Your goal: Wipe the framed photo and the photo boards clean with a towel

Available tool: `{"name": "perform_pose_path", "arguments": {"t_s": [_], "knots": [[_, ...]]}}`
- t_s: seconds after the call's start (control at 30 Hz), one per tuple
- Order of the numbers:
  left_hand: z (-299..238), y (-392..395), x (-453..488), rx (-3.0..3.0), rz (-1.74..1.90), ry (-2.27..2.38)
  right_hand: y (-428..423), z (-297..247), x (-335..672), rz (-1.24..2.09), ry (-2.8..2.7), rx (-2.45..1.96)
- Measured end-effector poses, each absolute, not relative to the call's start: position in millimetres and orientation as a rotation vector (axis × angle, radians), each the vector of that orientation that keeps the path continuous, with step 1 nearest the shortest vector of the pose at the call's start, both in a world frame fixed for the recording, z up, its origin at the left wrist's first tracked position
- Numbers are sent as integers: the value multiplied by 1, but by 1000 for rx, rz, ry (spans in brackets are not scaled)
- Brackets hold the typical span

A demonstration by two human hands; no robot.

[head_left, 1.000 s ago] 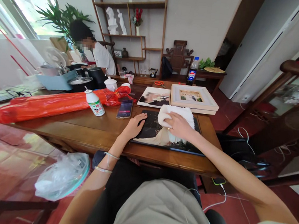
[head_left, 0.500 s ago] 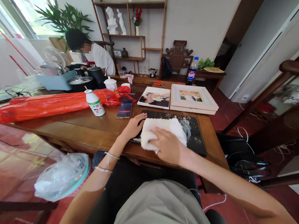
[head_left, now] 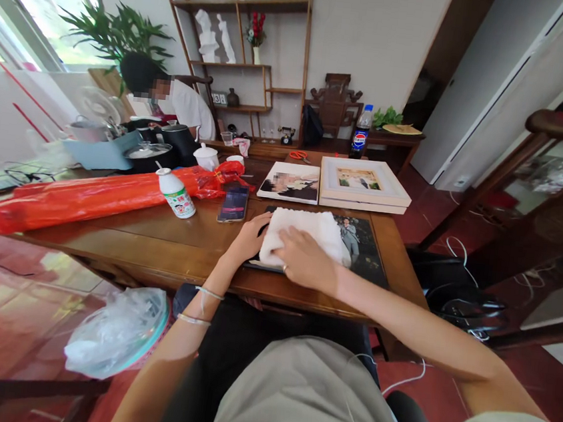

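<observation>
A dark photo panel (head_left: 370, 254) with people pictured on it lies flat on the wooden table, near its front edge. Over its left and middle part is a folded white towel (head_left: 304, 230). My right hand (head_left: 306, 259) presses on the towel, fingers spread over it and the thumb side at its lower left edge. At the panel's left edge rests my left hand (head_left: 250, 238), fingers stretched forward beside the towel; its fingertips are partly hidden by the cloth.
Left of the panel are a phone (head_left: 233, 204), a white bottle with a straw (head_left: 176, 193) and a long red plastic-wrapped bundle (head_left: 97, 195). Behind stand a photo print (head_left: 289, 182), a framed picture (head_left: 365, 185), scissors (head_left: 298, 156) and a cola bottle (head_left: 361, 133). Another person (head_left: 187, 104) sits far left.
My right hand has slid the towel slightly away from me and to the left over the panel. My left hand stays at the panel's left edge.
</observation>
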State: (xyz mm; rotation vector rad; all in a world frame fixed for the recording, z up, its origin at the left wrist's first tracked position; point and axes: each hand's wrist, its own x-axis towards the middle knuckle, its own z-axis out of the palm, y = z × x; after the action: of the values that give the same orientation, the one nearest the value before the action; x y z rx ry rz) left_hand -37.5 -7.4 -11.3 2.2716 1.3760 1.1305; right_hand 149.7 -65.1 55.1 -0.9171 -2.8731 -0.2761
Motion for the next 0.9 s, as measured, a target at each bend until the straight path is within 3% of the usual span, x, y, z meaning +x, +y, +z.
{"name": "perform_pose_path", "arguments": {"t_s": [0.17, 0.43, 0.57, 0.7, 0.9], "knots": [[-10, -6, -41, 2225, 1095, 1371, -101, 57, 150, -223, -2882, -826], [-12, 2, -44, 2116, 1088, 1367, -84, 52, 122, -386, -2769, -1126], [-12, -1, -47, 2163, 1068, 1355, -103, 47, 119, -439, -2795, -981], [-11, -5, -44, 2196, 1082, 1366, -101, 46, 139, -272, -2801, -861], [-15, -4, -37, 2258, 1117, 1408, -28, 51, 164, -107, -2721, -1097]]}}
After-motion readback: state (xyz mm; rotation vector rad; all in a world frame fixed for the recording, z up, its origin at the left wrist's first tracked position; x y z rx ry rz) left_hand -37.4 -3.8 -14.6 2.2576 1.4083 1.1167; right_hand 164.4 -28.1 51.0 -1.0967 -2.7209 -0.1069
